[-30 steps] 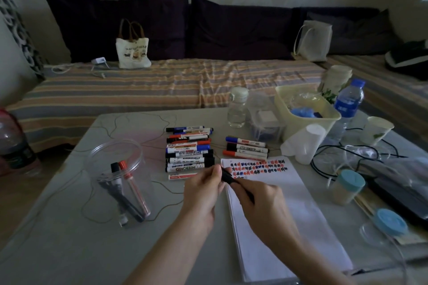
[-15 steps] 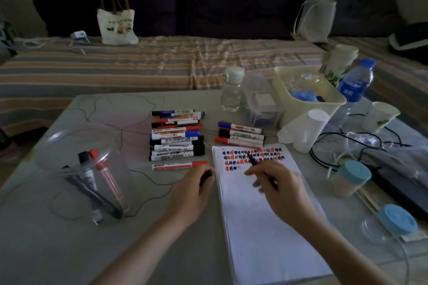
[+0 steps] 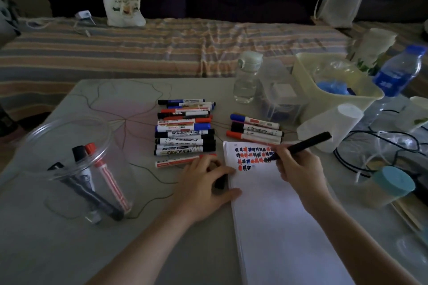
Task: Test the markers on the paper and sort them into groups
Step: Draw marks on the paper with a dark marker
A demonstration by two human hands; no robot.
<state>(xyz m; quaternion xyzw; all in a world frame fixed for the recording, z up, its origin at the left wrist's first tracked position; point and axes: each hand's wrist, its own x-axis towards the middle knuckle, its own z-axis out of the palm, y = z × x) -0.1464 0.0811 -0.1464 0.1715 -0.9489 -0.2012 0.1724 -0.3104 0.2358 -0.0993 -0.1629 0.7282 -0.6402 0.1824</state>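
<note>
Gripping black marker [image 3: 301, 145], right hand [image 3: 298, 169] tips it onto paper [image 3: 278, 215].

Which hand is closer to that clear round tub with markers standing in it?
Left. The left hand rests on the table right of the clear tub, holding a black cap. The right hand is farther right, writing on the paper.

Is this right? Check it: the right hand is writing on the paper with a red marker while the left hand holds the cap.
Not quite. The head view shows the right hand writing on the paper with a black marker, not red. The left hand does hold the cap.
</note>
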